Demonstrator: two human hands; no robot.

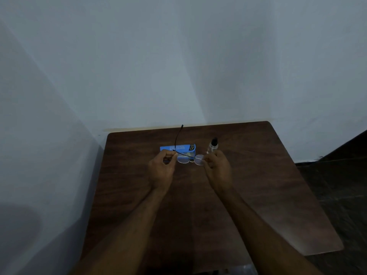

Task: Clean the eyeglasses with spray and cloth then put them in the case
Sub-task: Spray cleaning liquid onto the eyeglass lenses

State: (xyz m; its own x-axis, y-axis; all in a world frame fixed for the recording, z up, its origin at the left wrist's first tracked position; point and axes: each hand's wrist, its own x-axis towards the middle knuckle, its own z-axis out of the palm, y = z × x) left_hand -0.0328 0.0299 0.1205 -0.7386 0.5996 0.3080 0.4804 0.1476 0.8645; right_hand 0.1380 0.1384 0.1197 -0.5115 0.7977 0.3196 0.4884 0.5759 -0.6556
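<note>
Brown wood-grain surface (258, 175), set into a corner of pale walls (178, 66), dark floor (341, 175) off to the right.

Near the far middle of it, eyeglasses (190, 159) with round clear lenses and a thin dark frame, held between both hands. Left hand (161, 169) curled, thumb and forefinger pinching the frame at its left end, by the hinge. One temple arm swung out from there, rising up and away toward the wall. Second temple arm lying folded across the lenses. Right hand (217, 169) also curled, fingertips pinching the outer edge of the right lens. Cannot tell whether held clear of the wood or just grazing it.

Just behind the lenses, blue case (178, 148) lying flat with pale print on top, its near-left corner hidden by the left hand; open or closed, cannot tell. To the right of the case, spray bottle (212, 145), clear with a black cap, upright, just behind the right hand's knuckles.

Both forearms bare, reaching in from the bottom edge.
</note>
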